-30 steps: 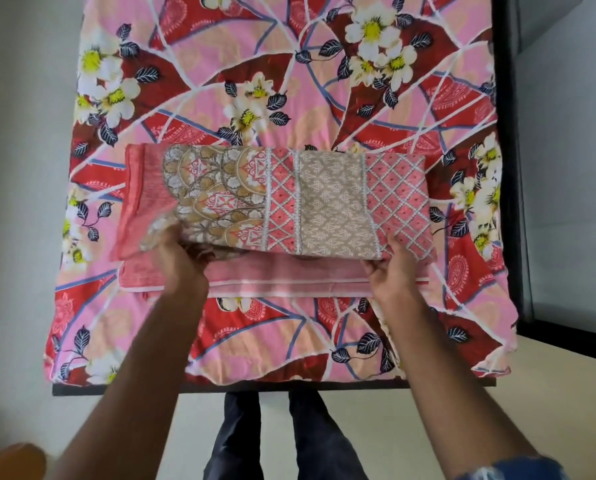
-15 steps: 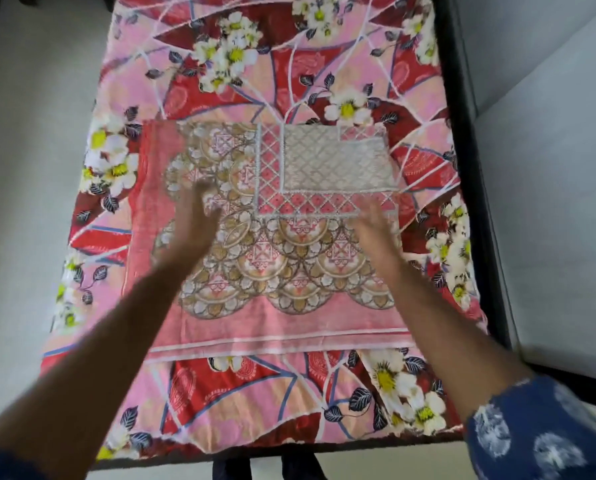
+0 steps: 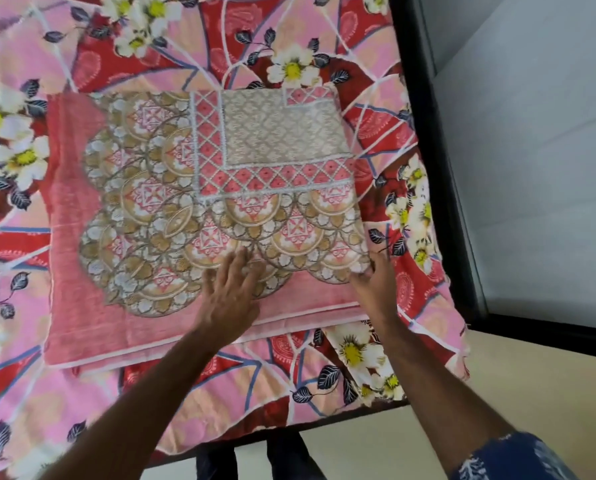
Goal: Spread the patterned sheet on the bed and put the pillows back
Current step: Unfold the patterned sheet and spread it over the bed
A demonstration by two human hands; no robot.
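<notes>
Fingers of the left hand (image 3: pixel 232 292) are lying straight and flat on the folded patterned sheet (image 3: pixel 199 216), seemingly pinning the layers down, while the right hand (image 3: pixel 376 282) is curling its fingertips at the sheet's right edge, looking to be pinching the top layer, though that pinch is partly hidden. Sitting partly unfolded in the middle of the bed (image 3: pixel 438 140), over the floral cover (image 3: pixel 220 386), the sheet is probably being readied for opening toward the right side; no pillows are showing.

Bright, even daylight with only soft shadows; no glare. Slight blur throughout, and wide-angle distortion bends the far and side edges.
</notes>
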